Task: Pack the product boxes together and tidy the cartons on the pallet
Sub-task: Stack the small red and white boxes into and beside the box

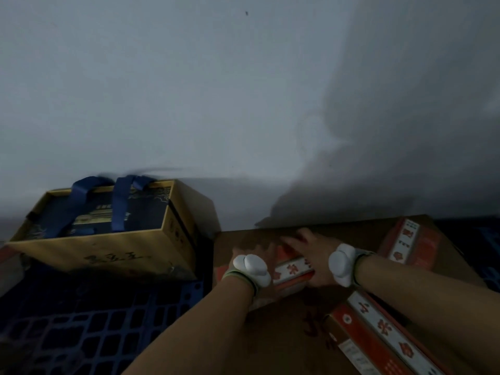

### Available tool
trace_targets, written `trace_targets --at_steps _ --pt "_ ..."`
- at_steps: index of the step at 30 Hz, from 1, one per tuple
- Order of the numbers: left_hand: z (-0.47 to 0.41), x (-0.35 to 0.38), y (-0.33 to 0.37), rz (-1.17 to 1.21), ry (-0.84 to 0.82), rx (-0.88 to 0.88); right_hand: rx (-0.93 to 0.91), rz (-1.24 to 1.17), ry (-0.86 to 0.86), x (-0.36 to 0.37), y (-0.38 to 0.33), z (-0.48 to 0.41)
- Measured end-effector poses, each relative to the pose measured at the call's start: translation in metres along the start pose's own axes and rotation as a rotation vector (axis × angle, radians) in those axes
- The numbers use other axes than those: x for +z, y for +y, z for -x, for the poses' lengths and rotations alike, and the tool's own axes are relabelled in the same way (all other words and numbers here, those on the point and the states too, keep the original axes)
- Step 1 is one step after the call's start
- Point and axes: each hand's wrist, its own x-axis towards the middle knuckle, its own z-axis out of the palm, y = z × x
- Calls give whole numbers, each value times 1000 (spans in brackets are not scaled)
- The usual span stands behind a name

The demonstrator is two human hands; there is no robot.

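A red product box with a white band (290, 272) lies on top of a large brown carton (284, 334). My left hand (249, 259) holds its left end and my right hand (311, 253) lies over its right part, fingers spread along the far edge. Both wrists carry white sensor pods. A second red box (408, 243) stands at the carton's far right corner. A third red box (378, 334) lies at the near right, partly under my right forearm. The scene is dim.
A yellow open carton (113, 250) holding a dark blue gift box with blue ribbon handles (119, 204) stands at the left on a blue plastic pallet (81, 328). A grey wall (216, 90) rises right behind the cartons.
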Motion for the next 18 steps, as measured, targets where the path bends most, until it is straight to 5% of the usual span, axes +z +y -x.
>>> trace_targets --at_steps 4,11,18 --pt "31 17 -12 43 47 -27 -98 -162 26 -6 -34 -7" --pt "96 32 -55 -111 18 81 -299 -76 -131 -1 -88 4" --pt "142 29 -111 -45 60 35 -431 -89 17 -2 -155 -16"
